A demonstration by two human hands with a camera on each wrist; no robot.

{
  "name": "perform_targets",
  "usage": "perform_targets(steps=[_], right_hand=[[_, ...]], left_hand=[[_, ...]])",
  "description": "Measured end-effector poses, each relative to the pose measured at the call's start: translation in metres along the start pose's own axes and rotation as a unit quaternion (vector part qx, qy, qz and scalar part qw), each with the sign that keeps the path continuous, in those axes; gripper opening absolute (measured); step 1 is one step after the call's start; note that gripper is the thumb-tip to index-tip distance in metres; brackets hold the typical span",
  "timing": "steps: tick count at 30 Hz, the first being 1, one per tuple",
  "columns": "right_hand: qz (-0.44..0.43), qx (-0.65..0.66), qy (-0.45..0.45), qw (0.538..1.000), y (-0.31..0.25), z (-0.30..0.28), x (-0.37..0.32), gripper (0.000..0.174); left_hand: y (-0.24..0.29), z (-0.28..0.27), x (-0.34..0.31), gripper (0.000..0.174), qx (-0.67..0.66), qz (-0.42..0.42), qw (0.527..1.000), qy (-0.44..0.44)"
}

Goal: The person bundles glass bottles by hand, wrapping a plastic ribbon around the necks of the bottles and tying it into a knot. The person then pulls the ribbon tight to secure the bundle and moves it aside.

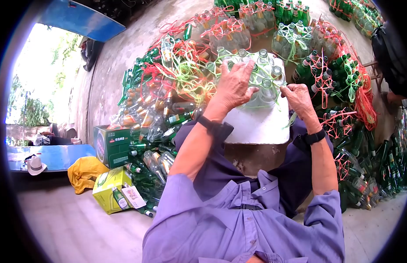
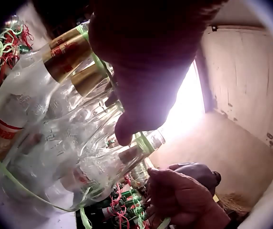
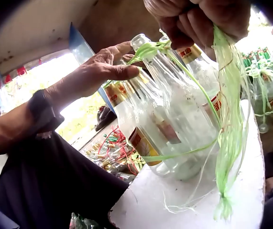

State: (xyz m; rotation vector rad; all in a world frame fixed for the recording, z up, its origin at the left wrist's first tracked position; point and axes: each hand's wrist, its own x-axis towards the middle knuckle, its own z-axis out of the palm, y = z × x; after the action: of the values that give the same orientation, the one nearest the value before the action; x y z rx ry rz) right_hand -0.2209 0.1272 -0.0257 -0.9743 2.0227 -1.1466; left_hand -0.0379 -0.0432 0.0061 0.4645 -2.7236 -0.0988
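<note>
**A:** Anything hidden?

**B:** The left hand [image 1: 233, 85] covers part of the clear bottles [image 1: 273, 72], so there's no full count. At least seven mouths show from the head view. The left wrist view is mostly dark palm and glare.

**A:** Hands?

**B:** Apart, both at the cluster. The left lies over the bottle necks, fingers fairly straight, thumb against one neck. The right hand [image 1: 300, 100] pinches the green string [image 3: 229, 105] at the cluster's right edge. The string loops round the bottles and a frayed tail hangs down.

**A:** Where's the cluster?

**B:** Upright on one white block [image 1: 256, 127], just in front of the person's lap.

**A:** Other counts?

**B:** Two cardboard boxes [image 1: 111, 144] and one hat [image 1: 36, 165], both to the left. The tied bundles of green bottles [image 1: 326, 74] all around overlap too much to count.
</note>
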Motion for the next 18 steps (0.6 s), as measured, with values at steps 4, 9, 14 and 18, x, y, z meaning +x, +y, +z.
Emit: perform_targets(steps=[4,9,14,18], right_hand=[[-0.025,-0.001,0.027,0.999,-0.002,-0.001,-0.004,0.036],[-0.042,-0.011,0.026,0.999,-0.003,-0.002,-0.008,0.041],[-0.120,-0.019,0.048,0.991,0.007,0.003,-0.013,0.042],[-0.125,-0.011,0.033,0.991,-0.008,0.007,-0.034,0.042]], left_hand=[[0.000,0.006,0.000,0.083,0.028,-0.011,0.999,-0.028],[0.003,0.005,0.001,0.083,0.021,-0.030,0.999,-0.015],[-0.011,0.003,0.004,0.085,0.008,0.028,1.000,-0.007],[-0.018,-0.002,0.002,0.084,-0.019,0.050,0.999,-0.008]])
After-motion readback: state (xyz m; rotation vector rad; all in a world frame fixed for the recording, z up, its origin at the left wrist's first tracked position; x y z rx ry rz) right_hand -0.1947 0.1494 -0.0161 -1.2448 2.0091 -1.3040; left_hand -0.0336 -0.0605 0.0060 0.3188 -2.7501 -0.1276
